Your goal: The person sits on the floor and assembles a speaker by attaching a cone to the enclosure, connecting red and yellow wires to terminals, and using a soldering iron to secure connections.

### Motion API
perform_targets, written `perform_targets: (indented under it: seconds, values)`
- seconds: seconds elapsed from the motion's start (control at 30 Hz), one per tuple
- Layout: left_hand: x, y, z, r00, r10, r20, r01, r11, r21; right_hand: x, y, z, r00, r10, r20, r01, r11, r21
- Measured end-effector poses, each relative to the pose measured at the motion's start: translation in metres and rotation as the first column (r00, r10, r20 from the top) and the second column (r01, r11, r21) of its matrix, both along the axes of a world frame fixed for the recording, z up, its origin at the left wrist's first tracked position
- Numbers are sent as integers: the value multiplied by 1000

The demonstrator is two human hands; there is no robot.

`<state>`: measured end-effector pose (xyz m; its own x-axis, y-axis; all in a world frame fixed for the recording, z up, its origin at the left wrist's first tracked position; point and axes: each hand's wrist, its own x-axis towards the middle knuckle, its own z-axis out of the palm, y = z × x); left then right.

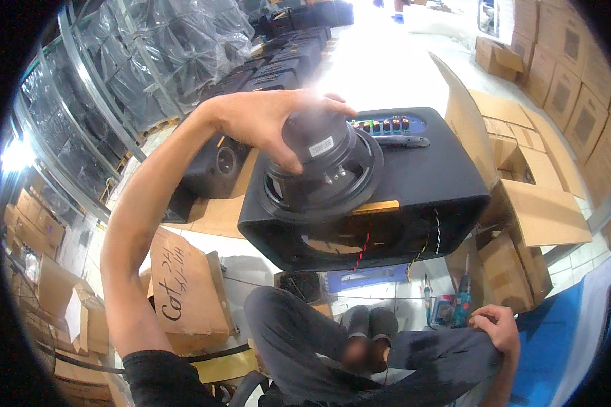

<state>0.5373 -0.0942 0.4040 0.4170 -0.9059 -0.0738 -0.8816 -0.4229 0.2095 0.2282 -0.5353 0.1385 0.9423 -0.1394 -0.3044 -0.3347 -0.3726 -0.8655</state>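
My left hand is closed round the magnet end of a black speaker driver, which lies cone side down on top of a black speaker cabinet. Two small terminals show on the driver's frame. In the cabinet's side nearest me is a round cut-out. Red, yellow and white twisted wires hang over that side. Beside the driver lies a flat yellow strip. My right hand rests on my knee with nothing in it, its fingers loosely bent and apart.
A circuit board and a black bar-shaped handle are at the cabinet's far side. A teal power drill stands below, near an open carton. Another carton sits left. Black cabinets line up behind.
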Motion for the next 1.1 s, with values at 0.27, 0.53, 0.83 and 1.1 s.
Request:
perform_targets:
  seconds: [0.27, 0.53, 0.83, 1.1]
  values:
    - [-40, -26, -17, 770, 638, -9, -635, 765, -112, 0, 0, 0, 999, 19, 30, -18, 1000, -11]
    - [-47, -29, -10, 760, 618, -204, -650, 717, -252, -5, -3, -2, 997, 29, 65, -30, 999, 16]
    - [-27, -24, -17, 842, 533, -79, -525, 779, -343, -2, -3, -3, 998, 24, 57, -25, 1000, 16]
    - [-15, -14, -33, 851, 526, 5, -497, 807, -319, 0, -2, -4, 1000, 16, 19, -16, 1000, -5]
